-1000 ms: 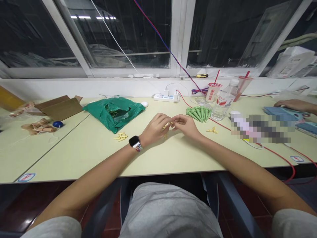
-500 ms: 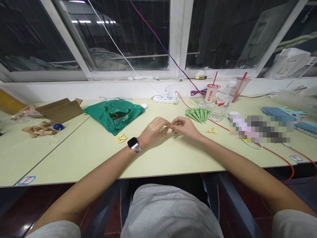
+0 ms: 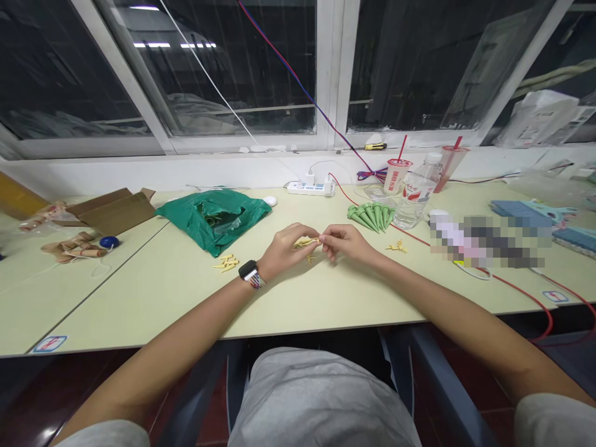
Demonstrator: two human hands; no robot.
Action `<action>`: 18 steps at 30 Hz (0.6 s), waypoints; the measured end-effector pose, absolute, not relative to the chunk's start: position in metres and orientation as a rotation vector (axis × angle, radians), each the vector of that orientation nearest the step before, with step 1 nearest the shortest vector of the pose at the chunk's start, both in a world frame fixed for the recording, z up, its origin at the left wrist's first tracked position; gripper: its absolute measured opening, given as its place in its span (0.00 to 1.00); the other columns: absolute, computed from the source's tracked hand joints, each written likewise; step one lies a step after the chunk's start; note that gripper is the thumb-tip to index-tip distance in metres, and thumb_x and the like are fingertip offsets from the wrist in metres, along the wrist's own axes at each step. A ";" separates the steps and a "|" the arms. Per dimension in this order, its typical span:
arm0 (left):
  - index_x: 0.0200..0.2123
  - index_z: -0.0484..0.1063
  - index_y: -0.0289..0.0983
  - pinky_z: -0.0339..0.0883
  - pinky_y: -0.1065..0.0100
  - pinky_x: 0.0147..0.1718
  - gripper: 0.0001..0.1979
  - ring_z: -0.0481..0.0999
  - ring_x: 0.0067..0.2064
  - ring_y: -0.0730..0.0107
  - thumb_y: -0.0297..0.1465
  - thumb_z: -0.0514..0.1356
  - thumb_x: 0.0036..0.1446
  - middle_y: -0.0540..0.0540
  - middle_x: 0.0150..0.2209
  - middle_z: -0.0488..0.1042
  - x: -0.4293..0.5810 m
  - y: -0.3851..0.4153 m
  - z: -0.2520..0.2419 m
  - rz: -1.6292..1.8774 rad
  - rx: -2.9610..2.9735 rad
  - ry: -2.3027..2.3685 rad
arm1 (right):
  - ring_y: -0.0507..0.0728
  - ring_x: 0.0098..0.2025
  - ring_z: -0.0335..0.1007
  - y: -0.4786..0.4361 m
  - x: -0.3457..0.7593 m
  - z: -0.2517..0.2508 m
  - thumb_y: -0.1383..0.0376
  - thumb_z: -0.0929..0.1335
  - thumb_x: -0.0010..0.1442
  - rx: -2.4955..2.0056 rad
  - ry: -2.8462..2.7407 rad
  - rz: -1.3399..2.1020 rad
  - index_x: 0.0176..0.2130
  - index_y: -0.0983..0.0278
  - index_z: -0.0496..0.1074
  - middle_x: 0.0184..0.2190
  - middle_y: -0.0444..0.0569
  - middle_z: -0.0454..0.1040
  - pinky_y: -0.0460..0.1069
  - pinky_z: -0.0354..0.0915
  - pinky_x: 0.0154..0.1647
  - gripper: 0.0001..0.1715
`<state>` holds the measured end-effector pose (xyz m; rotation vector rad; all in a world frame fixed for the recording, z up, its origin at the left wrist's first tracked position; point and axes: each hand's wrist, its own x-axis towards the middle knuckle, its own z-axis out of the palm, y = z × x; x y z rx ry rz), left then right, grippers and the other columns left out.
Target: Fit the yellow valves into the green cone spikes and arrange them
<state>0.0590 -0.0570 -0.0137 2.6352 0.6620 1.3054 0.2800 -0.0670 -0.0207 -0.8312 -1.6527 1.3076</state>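
My left hand point(image 3: 284, 251) and my right hand point(image 3: 343, 243) meet in the middle of the pale yellow table point(image 3: 139, 304), their fingertips pinching a small folded yellow paper piece point(image 3: 306, 243) between them. Just below the fingers, a similar yellow piece point(image 3: 310, 259) lies on the table. Left of my left hand is a small pile of yellow paper pieces point(image 3: 226, 263). To the right of my right hand lie a loose yellow paper shape point(image 3: 396, 247) and a bunch of green paper cones point(image 3: 371, 216). A black smartwatch point(image 3: 249, 271) sits on my left wrist.
Behind my hands lie a green plastic bag point(image 3: 213, 220) and a white power strip point(image 3: 310, 189). A plastic bottle point(image 3: 416, 194) and a red-strawed cup point(image 3: 398, 175) stand back right. A pixelated patch point(image 3: 487, 242) hides part of the table. A cardboard box point(image 3: 112, 211) stands far left.
My hands have drawn slightly apart, showing more of the yellow piece between them. The view has tilted upward a little, and the other person's hand at the right edge has gone from view.
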 end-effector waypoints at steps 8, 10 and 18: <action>0.40 0.83 0.37 0.73 0.68 0.38 0.10 0.82 0.38 0.65 0.38 0.68 0.63 0.45 0.37 0.85 0.061 -0.061 -0.014 1.142 2.241 0.830 | 0.51 0.24 0.72 -0.067 0.285 -0.018 0.45 0.75 0.60 -0.829 -1.755 1.248 0.33 0.66 0.75 0.27 0.46 0.76 0.45 0.70 0.25 0.27; 0.38 0.84 0.37 0.72 0.68 0.38 0.11 0.82 0.37 0.64 0.39 0.69 0.62 0.45 0.36 0.85 0.061 -0.060 -0.014 1.106 2.173 0.856 | 0.51 0.24 0.72 -0.068 0.287 -0.018 0.46 0.74 0.62 -0.828 -1.780 1.236 0.33 0.66 0.75 0.27 0.46 0.77 0.46 0.70 0.26 0.25; 0.29 0.80 0.35 0.68 0.66 0.40 0.16 0.79 0.37 0.65 0.41 0.65 0.64 0.44 0.33 0.81 0.059 -0.053 -0.007 0.983 2.149 0.824 | 0.51 0.26 0.72 -0.073 0.286 -0.024 0.53 0.74 0.63 -0.776 -1.909 1.143 0.37 0.64 0.74 0.25 0.43 0.75 0.45 0.67 0.28 0.16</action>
